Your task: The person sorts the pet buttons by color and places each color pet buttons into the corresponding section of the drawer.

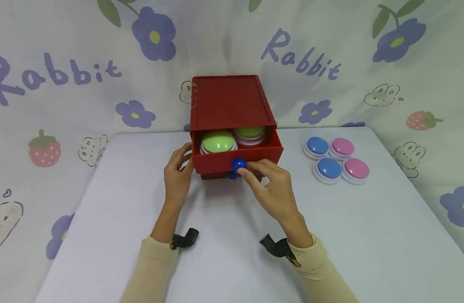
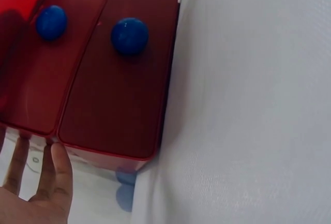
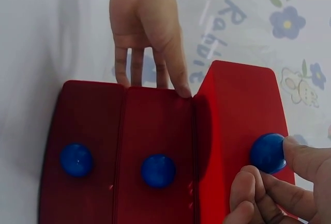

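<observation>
A red drawer cabinet (image 1: 228, 103) stands at the back of the table with its top drawer (image 1: 213, 164) pulled partway out. Inside that drawer lie two round, green-domed discs with white bases, a left one (image 1: 218, 142) and a right one (image 1: 250, 132) partly under the cabinet top. My right hand (image 1: 274, 188) pinches the drawer's blue round knob (image 3: 268, 153) between thumb and fingers. At the cabinet's left side, my left hand (image 1: 176, 172) rests its fairly straight fingertips against the wall. Two lower drawers are closed, each with a blue knob (image 2: 129, 36).
To the right of the cabinet sit two blue-domed discs (image 1: 317, 146) and two pink-domed discs (image 1: 356, 168) in a cluster on the white table (image 1: 216, 252). A patterned cloth (image 1: 232, 38) hangs right behind the cabinet. Black wrist mounts (image 1: 277, 246) jut inward from both sleeves.
</observation>
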Demonstrator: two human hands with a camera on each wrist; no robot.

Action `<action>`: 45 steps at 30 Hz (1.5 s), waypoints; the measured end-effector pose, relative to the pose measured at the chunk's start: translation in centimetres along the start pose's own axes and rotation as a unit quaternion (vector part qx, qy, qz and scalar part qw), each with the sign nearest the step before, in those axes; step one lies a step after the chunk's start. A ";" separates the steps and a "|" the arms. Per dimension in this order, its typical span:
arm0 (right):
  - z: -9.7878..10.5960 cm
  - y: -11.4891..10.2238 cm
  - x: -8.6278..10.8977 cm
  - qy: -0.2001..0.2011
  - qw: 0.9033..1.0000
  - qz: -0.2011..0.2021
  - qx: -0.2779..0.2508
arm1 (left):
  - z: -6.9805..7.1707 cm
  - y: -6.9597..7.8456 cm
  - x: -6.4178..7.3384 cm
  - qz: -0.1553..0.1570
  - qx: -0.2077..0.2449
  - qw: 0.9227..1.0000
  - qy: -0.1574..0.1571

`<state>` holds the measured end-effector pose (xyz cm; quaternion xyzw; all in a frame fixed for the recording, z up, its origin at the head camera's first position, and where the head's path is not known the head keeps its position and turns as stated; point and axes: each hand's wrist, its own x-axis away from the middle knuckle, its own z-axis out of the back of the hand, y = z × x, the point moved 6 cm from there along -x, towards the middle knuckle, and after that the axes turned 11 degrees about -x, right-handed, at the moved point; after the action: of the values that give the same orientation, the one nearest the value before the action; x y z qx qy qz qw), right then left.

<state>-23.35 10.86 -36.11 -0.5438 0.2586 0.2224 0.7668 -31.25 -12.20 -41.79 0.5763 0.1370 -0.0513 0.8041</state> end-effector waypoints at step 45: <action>-0.8 2.8 -3.6 0.008 1.000 -0.018 0.009 | -0.3 -0.2 -0.5 -0.044 0.075 0.996 -0.004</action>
<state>-28.00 10.78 -36.06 -0.5431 0.2572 0.2022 0.7733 -31.78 -12.00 -41.92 0.6278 0.1549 -0.0995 0.7562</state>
